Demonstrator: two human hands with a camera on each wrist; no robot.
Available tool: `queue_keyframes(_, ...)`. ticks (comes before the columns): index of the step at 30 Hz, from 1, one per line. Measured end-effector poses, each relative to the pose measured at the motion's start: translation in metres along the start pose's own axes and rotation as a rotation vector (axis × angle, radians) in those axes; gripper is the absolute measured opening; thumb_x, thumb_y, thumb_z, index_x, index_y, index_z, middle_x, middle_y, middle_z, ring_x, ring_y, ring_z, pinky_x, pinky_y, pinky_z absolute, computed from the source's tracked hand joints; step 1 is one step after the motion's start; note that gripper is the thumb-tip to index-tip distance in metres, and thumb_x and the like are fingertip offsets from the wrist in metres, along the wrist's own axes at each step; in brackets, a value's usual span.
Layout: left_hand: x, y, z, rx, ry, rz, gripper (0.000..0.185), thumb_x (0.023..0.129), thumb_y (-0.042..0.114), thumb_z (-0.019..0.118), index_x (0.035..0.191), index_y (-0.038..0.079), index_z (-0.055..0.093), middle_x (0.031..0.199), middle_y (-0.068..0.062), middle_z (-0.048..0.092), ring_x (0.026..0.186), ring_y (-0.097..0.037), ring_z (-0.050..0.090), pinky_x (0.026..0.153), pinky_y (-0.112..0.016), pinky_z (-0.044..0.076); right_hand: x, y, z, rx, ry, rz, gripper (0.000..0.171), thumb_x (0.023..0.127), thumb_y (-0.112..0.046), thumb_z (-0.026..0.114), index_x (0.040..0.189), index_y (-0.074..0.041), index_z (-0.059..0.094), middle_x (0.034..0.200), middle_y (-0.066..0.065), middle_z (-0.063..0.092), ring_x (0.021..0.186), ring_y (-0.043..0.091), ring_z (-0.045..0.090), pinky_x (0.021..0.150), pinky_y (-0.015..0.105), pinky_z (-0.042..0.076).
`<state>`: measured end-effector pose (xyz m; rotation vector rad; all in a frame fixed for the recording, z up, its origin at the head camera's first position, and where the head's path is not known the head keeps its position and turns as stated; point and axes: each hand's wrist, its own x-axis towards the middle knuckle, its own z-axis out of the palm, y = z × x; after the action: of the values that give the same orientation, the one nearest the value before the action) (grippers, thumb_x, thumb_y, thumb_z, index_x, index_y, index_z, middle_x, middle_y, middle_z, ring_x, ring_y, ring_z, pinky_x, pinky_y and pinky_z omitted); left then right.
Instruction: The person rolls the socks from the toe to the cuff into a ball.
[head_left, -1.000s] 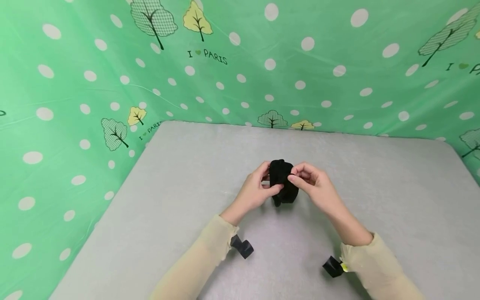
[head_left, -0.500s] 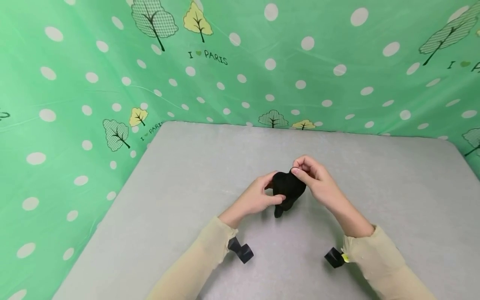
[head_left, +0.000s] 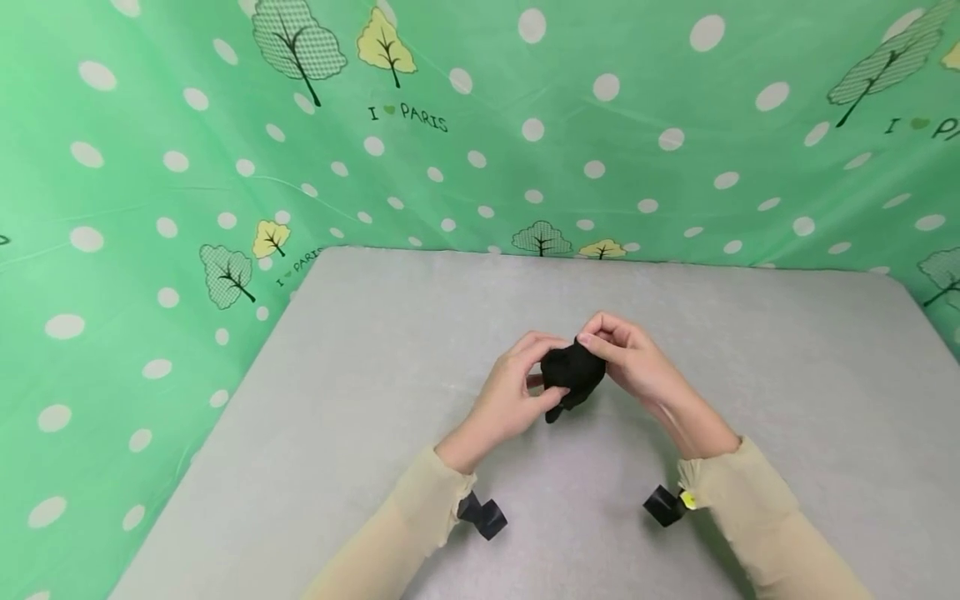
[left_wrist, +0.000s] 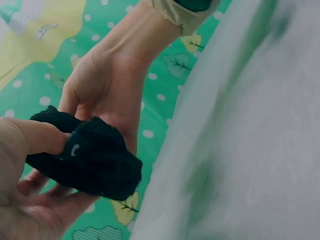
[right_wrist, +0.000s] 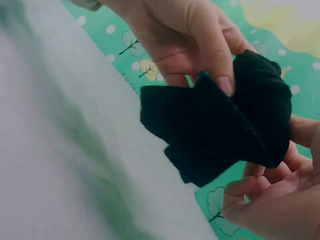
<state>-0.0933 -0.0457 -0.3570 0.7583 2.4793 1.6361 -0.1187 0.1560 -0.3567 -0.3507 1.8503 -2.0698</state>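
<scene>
A bunched black sock [head_left: 573, 373] is held up between both hands near the middle of the head view. My left hand [head_left: 510, 393] grips its left side, thumb in front and fingers over the top and behind. At its upper right edge, my right hand [head_left: 636, 360] pinches the fabric between thumb and fingers. In the left wrist view a small white mark shows on the sock [left_wrist: 100, 160] beside a thumb. The right wrist view shows folded layers of the sock [right_wrist: 200, 125], with the left thumb pressing on them; the right fingertips are partly hidden behind the cloth.
A grey tabletop [head_left: 360, 350] lies under the hands. Green dotted cloth [head_left: 480, 108] with printed trees hangs behind it and to the left. Black wrist-worn devices [head_left: 491, 518] hang below both cuffs.
The sock has turned between the hands, showing a rounder, smoother side. My right hand has risen slightly with the pinched edge, while the left fingers have shifted over the sock's top.
</scene>
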Motion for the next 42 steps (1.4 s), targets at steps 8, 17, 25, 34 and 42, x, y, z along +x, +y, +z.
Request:
queue_keyframes(8, -0.002, 0.005, 0.000, 0.042, 0.040, 0.125, 0.047, 0.086, -0.008, 0.069, 0.126, 0.014, 0.059, 0.123, -0.004, 0.062, 0.116, -0.019, 0.062, 0.086, -0.026, 0.057, 0.000, 0.004, -0.004, 0.136, -0.131, 0.057, 0.024, 0.104, -0.013, 0.051, 0.085, -0.020, 0.065, 0.090, -0.009, 0.062, 0.086, 0.008, 0.058, 0.083, 0.024, 0.046)
queue_keyframes(17, -0.002, -0.003, -0.003, 0.065, 0.075, 0.124, 0.040, 0.084, -0.002, 0.076, 0.119, 0.015, 0.068, 0.119, -0.003, 0.065, 0.113, -0.018, 0.064, 0.084, -0.023, 0.057, -0.001, 0.006, 0.007, 0.098, 0.023, 0.125, 0.018, 0.103, -0.021, 0.055, 0.091, -0.021, 0.069, 0.095, -0.011, 0.065, 0.094, 0.007, 0.059, 0.087, 0.023, 0.048)
queue_keyframes(25, 0.004, -0.008, -0.013, 0.011, 0.232, 0.084, 0.039, 0.083, -0.003, 0.077, 0.117, 0.014, 0.067, 0.117, -0.005, 0.065, 0.106, -0.021, 0.067, 0.078, -0.028, 0.060, -0.006, 0.005, 0.023, -0.267, 0.277, 0.099, 0.026, 0.100, -0.026, 0.057, 0.112, -0.004, 0.053, 0.090, -0.003, 0.063, 0.085, 0.012, 0.061, 0.078, 0.027, 0.051)
queue_keyframes(34, 0.004, -0.010, -0.015, -0.060, 0.246, 0.053, 0.038, 0.085, -0.002, 0.075, 0.118, 0.015, 0.066, 0.118, -0.004, 0.062, 0.113, -0.021, 0.066, 0.084, -0.035, 0.060, 0.000, 0.006, 0.024, -0.252, 0.269, 0.121, 0.014, 0.095, -0.007, 0.053, 0.103, 0.004, 0.058, 0.089, 0.002, 0.071, 0.073, 0.006, 0.068, 0.065, 0.025, 0.057)
queue_keyframes(42, 0.003, -0.011, -0.022, -0.239, 0.284, 0.003, 0.042, 0.080, -0.009, 0.076, 0.117, 0.008, 0.065, 0.123, -0.009, 0.063, 0.104, -0.021, 0.066, 0.079, -0.026, 0.059, 0.002, 0.009, 0.010, 0.647, 0.089, 0.259, 0.032, 0.103, -0.008, 0.041, 0.076, -0.016, 0.057, 0.071, -0.005, 0.052, 0.065, 0.006, 0.038, 0.059, 0.018, 0.025)
